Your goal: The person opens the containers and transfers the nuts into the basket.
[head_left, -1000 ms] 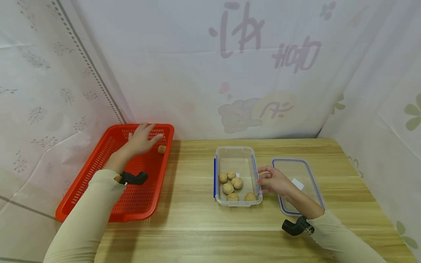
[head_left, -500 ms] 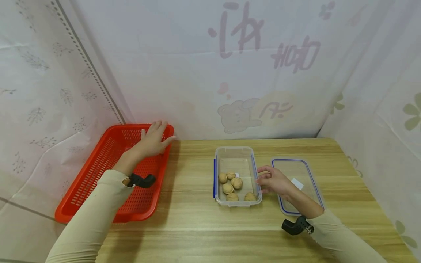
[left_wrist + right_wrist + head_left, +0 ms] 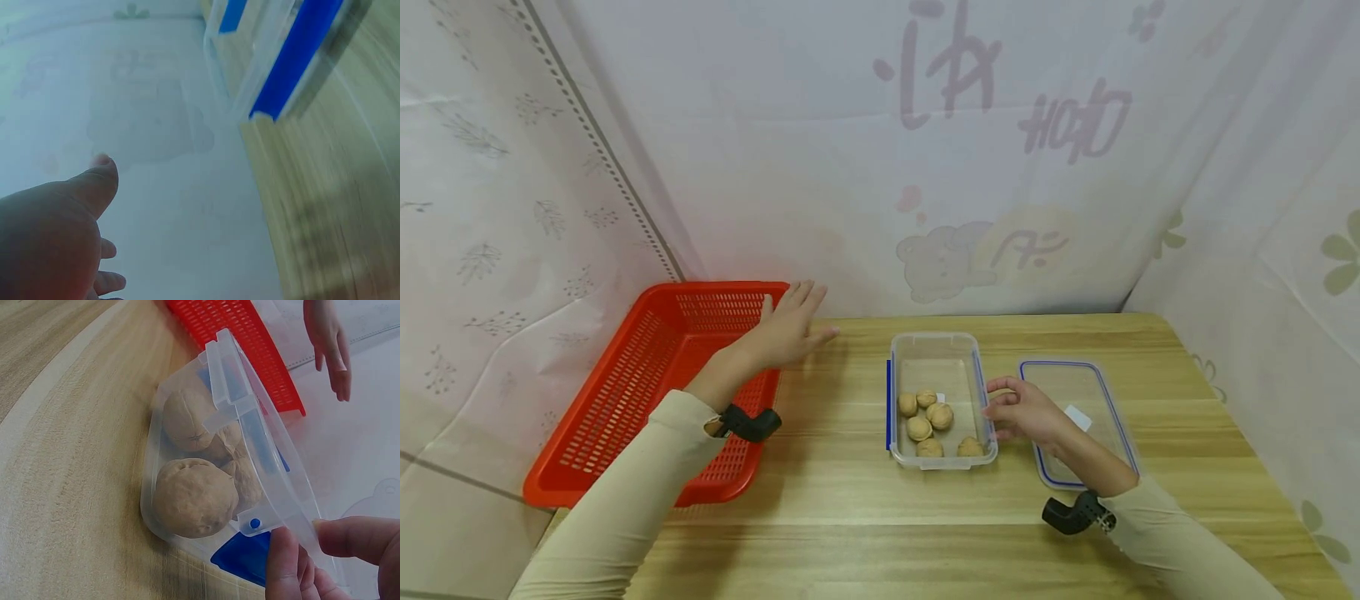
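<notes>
My left hand (image 3: 786,333) hovers over the far right corner of the red plastic basket (image 3: 613,387), its fingers extended and thumb out to the side. Nothing shows in that hand in the left wrist view, where its thumb (image 3: 94,187) points forward. At the right wall of a clear food container (image 3: 932,354), my right hand (image 3: 1026,414) pinches the rim between thumb and fingers. Several walnuts (image 3: 940,416) lie in the near half of the container. The right wrist view shows walnuts (image 3: 195,497) close up through its wall. The spot beneath my left hand is hidden.
To the right of the container lies its clear lid (image 3: 1078,387) with a blue seal, partly under my right forearm. A wooden table (image 3: 850,533) carries everything. A patterned white cloth (image 3: 820,167) hangs behind and at both sides.
My left hand has moved right, from above the basket's inside to over its right rim. The walnut seen earlier in the basket's far right corner is no longer visible. My right hand has stayed put.
</notes>
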Action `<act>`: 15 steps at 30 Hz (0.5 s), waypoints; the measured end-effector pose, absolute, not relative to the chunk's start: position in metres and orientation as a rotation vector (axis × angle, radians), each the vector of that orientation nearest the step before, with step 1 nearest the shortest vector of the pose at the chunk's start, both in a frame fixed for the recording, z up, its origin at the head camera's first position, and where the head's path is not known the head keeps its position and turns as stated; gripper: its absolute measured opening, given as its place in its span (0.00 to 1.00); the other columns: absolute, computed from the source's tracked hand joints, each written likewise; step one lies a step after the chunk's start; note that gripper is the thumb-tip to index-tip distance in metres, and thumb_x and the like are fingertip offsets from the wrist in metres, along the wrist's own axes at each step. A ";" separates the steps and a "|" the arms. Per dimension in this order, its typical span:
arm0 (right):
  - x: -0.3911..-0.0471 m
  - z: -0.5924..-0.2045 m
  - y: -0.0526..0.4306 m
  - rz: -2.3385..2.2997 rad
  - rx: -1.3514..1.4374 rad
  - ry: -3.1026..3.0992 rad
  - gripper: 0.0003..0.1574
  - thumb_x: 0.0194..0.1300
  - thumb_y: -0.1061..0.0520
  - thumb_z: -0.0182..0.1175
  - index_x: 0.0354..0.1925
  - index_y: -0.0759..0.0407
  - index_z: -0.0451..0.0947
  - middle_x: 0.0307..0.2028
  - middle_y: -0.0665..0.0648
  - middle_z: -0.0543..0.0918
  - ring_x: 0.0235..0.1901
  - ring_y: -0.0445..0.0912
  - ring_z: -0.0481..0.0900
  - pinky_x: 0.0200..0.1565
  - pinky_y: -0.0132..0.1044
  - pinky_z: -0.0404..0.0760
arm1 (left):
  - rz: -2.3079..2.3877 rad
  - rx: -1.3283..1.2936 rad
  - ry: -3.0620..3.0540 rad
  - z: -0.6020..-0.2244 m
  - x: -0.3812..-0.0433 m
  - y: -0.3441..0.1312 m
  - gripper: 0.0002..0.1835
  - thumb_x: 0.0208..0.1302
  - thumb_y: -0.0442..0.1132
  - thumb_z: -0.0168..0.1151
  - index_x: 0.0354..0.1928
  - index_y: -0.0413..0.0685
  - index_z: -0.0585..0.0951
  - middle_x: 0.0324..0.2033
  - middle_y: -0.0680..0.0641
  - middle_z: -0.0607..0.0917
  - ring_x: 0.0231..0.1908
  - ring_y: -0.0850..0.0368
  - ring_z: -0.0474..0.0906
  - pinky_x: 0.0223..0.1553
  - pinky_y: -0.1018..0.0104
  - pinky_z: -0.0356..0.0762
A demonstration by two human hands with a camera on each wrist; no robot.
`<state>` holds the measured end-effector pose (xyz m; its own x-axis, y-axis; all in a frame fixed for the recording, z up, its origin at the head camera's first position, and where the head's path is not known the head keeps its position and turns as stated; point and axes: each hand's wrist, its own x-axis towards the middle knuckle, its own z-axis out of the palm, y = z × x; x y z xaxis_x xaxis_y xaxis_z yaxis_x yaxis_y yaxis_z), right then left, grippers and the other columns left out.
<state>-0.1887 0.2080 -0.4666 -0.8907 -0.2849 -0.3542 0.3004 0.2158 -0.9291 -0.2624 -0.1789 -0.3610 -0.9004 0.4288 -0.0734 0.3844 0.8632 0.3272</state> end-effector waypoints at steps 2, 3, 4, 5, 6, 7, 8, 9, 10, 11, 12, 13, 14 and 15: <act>-0.189 -0.466 0.208 -1.721 0.012 2.040 0.30 0.70 0.66 0.60 0.65 0.73 0.61 0.37 0.55 0.79 0.35 0.44 0.80 0.38 0.41 0.87 | 0.460 0.656 2.879 -0.360 -0.260 -0.172 0.44 0.77 0.56 0.53 0.81 0.39 0.47 0.79 0.31 0.45 0.78 0.33 0.34 0.69 0.25 0.28; -0.189 -0.466 0.208 -1.722 0.011 2.039 0.30 0.70 0.66 0.60 0.65 0.73 0.61 0.37 0.55 0.79 0.35 0.44 0.80 0.38 0.41 0.87 | 0.463 0.669 2.873 -0.360 -0.258 -0.169 0.44 0.77 0.56 0.54 0.81 0.39 0.47 0.79 0.31 0.45 0.78 0.33 0.34 0.69 0.25 0.27; -0.189 -0.466 0.208 -1.724 0.009 2.039 0.30 0.70 0.66 0.60 0.65 0.73 0.61 0.37 0.55 0.79 0.35 0.44 0.80 0.38 0.41 0.87 | 0.465 0.678 2.868 -0.360 -0.258 -0.166 0.44 0.77 0.56 0.54 0.81 0.39 0.48 0.79 0.32 0.45 0.78 0.34 0.34 0.69 0.26 0.26; -0.188 -0.466 0.208 -1.724 0.008 2.038 0.30 0.70 0.66 0.60 0.65 0.73 0.61 0.37 0.55 0.79 0.35 0.44 0.80 0.38 0.41 0.87 | 0.465 0.690 2.865 -0.360 -0.257 -0.163 0.44 0.77 0.56 0.54 0.81 0.39 0.48 0.79 0.32 0.45 0.78 0.34 0.34 0.69 0.26 0.26; -0.188 -0.466 0.208 -1.725 0.006 2.038 0.30 0.70 0.66 0.59 0.65 0.73 0.61 0.37 0.55 0.79 0.35 0.44 0.80 0.38 0.41 0.87 | 0.470 0.700 2.861 -0.360 -0.256 -0.160 0.44 0.77 0.55 0.54 0.80 0.39 0.49 0.79 0.32 0.46 0.78 0.34 0.34 0.70 0.26 0.26; -0.188 -0.467 0.208 -1.726 0.006 2.038 0.30 0.70 0.67 0.59 0.65 0.73 0.61 0.37 0.55 0.80 0.35 0.44 0.80 0.38 0.41 0.87 | 0.474 0.711 2.855 -0.360 -0.256 -0.158 0.44 0.77 0.55 0.54 0.80 0.38 0.49 0.79 0.32 0.46 0.78 0.34 0.34 0.69 0.26 0.26; -0.188 -0.467 0.208 -1.726 0.005 2.038 0.30 0.70 0.67 0.59 0.65 0.73 0.61 0.37 0.55 0.80 0.35 0.44 0.80 0.38 0.41 0.87 | 0.476 0.720 2.848 -0.360 -0.255 -0.156 0.44 0.77 0.55 0.54 0.80 0.38 0.49 0.79 0.32 0.46 0.78 0.34 0.34 0.70 0.27 0.25; -0.189 -0.467 0.208 -1.727 0.005 2.037 0.30 0.70 0.67 0.59 0.65 0.73 0.61 0.37 0.55 0.80 0.35 0.44 0.80 0.37 0.41 0.87 | 0.478 0.729 2.843 -0.361 -0.256 -0.154 0.43 0.77 0.55 0.54 0.80 0.38 0.49 0.79 0.32 0.46 0.78 0.35 0.34 0.70 0.27 0.25; -0.189 -0.467 0.208 -1.727 0.005 2.037 0.30 0.70 0.67 0.59 0.65 0.73 0.61 0.37 0.55 0.80 0.35 0.44 0.80 0.37 0.40 0.87 | 0.480 0.740 2.838 -0.361 -0.255 -0.152 0.43 0.77 0.55 0.54 0.80 0.38 0.49 0.79 0.32 0.46 0.78 0.35 0.34 0.69 0.27 0.25; -0.189 -0.467 0.208 -1.727 0.007 2.036 0.30 0.70 0.67 0.59 0.65 0.73 0.61 0.36 0.55 0.80 0.35 0.44 0.80 0.37 0.40 0.87 | 0.482 0.750 2.830 -0.362 -0.255 -0.150 0.43 0.77 0.55 0.54 0.80 0.38 0.49 0.79 0.32 0.46 0.78 0.35 0.34 0.69 0.26 0.25; -0.189 -0.467 0.208 -1.728 0.007 2.035 0.30 0.70 0.67 0.59 0.65 0.73 0.61 0.36 0.55 0.80 0.35 0.44 0.80 0.37 0.40 0.87 | 0.487 0.757 2.822 -0.363 -0.255 -0.148 0.43 0.77 0.56 0.53 0.80 0.38 0.49 0.79 0.32 0.46 0.78 0.35 0.34 0.69 0.26 0.26; -0.189 -0.467 0.208 -1.728 0.007 2.034 0.30 0.70 0.67 0.59 0.65 0.73 0.61 0.36 0.55 0.80 0.35 0.44 0.80 0.37 0.40 0.87 | 0.482 0.766 2.816 -0.364 -0.255 -0.145 0.44 0.77 0.57 0.53 0.80 0.39 0.49 0.79 0.33 0.46 0.78 0.36 0.34 0.69 0.26 0.27; -0.189 -0.467 0.208 -1.728 0.006 2.034 0.30 0.70 0.67 0.59 0.65 0.73 0.60 0.36 0.55 0.80 0.35 0.44 0.80 0.37 0.40 0.87 | 0.487 0.775 2.809 -0.365 -0.255 -0.143 0.44 0.77 0.57 0.53 0.81 0.39 0.49 0.79 0.33 0.45 0.78 0.36 0.34 0.69 0.25 0.28; -0.189 -0.467 0.208 -1.727 0.005 2.034 0.30 0.70 0.67 0.59 0.65 0.73 0.60 0.36 0.55 0.80 0.35 0.44 0.80 0.37 0.40 0.87 | 0.490 0.781 2.805 -0.365 -0.254 -0.141 0.44 0.77 0.57 0.53 0.81 0.39 0.49 0.79 0.33 0.45 0.78 0.36 0.35 0.69 0.25 0.29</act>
